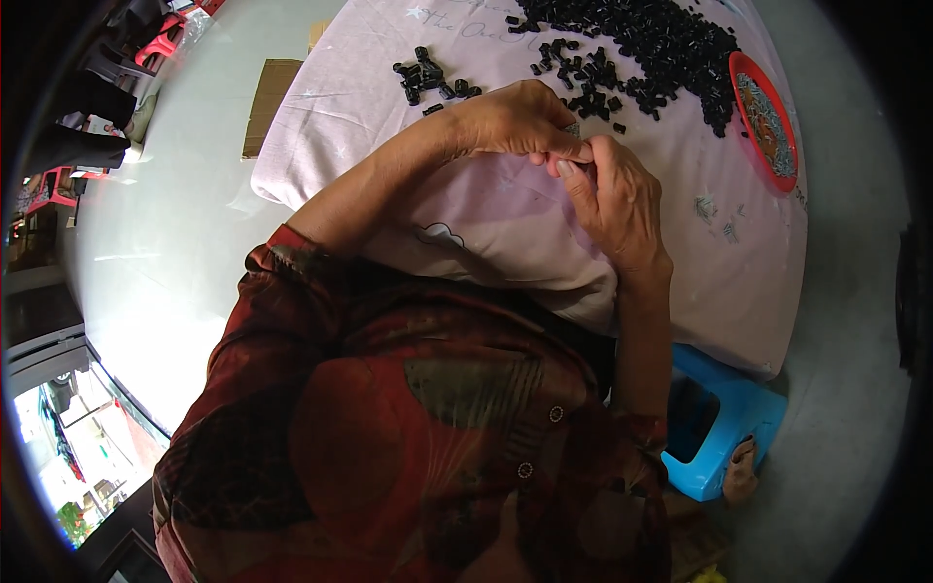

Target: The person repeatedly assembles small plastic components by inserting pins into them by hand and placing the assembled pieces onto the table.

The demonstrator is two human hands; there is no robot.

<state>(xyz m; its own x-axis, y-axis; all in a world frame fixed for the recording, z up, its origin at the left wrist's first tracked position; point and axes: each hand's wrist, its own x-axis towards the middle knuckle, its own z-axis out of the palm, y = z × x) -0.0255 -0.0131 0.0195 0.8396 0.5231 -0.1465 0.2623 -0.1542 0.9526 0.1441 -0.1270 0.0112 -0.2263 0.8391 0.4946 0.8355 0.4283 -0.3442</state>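
Note:
My left hand [520, 119] and my right hand [622, 194] meet over the near part of the cloth-covered table, fingertips touching. Both are closed in a pinch. A small greyish bit shows by the left fingers, but what it is I cannot make out. Just beyond the hands spreads a big heap of small black plastic pieces [671, 53]. A smaller cluster of the same black pieces [420, 78] lies to the left, past my left wrist. Right of my right hand, a few thin silvery metal pins [706, 206] rest on the pale pink cloth [724, 301].
A red oval tray [780, 183] with many small metal parts stands at the table's right edge. Below that edge is a blue plastic stool [714, 476]. Flat cardboard [267, 112] lies on the floor at left. Farther left are another person's legs [92, 146] and red stools.

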